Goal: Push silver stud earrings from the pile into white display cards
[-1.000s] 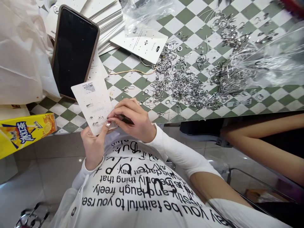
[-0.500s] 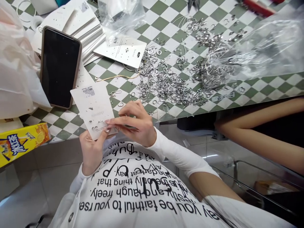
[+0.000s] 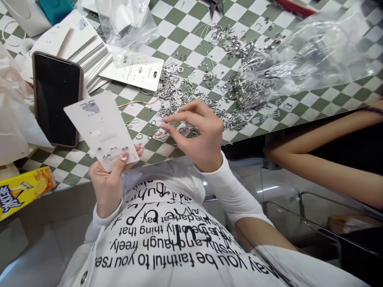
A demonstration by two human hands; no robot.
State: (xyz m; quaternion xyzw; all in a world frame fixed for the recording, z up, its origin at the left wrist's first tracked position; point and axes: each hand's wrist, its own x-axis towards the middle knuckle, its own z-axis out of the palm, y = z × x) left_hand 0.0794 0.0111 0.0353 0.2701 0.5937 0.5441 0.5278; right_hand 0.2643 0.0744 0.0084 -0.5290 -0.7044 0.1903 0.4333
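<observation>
My left hand (image 3: 106, 187) grips the lower edge of a white earring card (image 3: 97, 119), thumb on its face. The card leans with its printed label at the top, and several small metal pieces sit in a row near its lower end. To the right, my right hand (image 3: 206, 137) hovers over the near edge of a heap of small silver metal rings and findings (image 3: 176, 93). Its thumb and index finger are parted, and nothing shows between them.
A phone (image 3: 56, 99) lies beside a stack of white cards (image 3: 85, 50). One loose card (image 3: 134, 71) borders the heap. Clear plastic bags (image 3: 323, 56), pliers (image 3: 216, 7) and a yellow drink carton (image 3: 26, 189) are around the table. Another person's arm (image 3: 323, 159) is at right.
My right hand has left the card and moved right, over the metal pieces, its fingers spreading. My left hand still holds the card. The view has shifted slightly.
</observation>
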